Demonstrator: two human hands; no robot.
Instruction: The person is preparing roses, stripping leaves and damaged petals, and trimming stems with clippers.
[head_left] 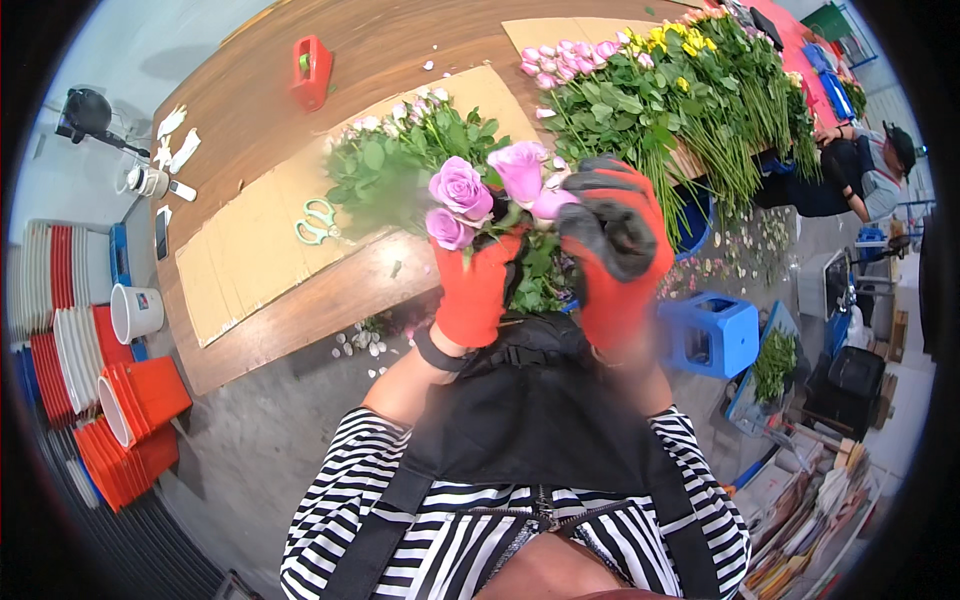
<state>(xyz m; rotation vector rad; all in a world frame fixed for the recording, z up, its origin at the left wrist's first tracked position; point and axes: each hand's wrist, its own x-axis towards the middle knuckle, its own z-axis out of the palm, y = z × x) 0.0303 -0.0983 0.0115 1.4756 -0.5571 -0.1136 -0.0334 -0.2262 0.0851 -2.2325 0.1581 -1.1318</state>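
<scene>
In the head view, clock directions taken from the hands, the left hand, red-gloved, is closed around the mauve roses just below their heads, held above the near edge of the table. The right hand has its fingers curled at the rightmost bloom, partly covering it; whether it pinches petals, I cannot tell. The hands hide much of the stems, with leaves showing between them. Just beyond at 10 o'clock, a pale pink bunch lies on cardboard, its near leaves blurred; farther out that way stands a red tape dispenser. Scissors lie at 9, a phone farther along. From 1 to 2, a heap of pink and yellow flowers crowds the table, stems overhanging near a blue bucket. A seated person is beyond, between 2 and 3. Petals litter the floor at 3; a blue stool stands at 4, orange buckets at 8.
</scene>
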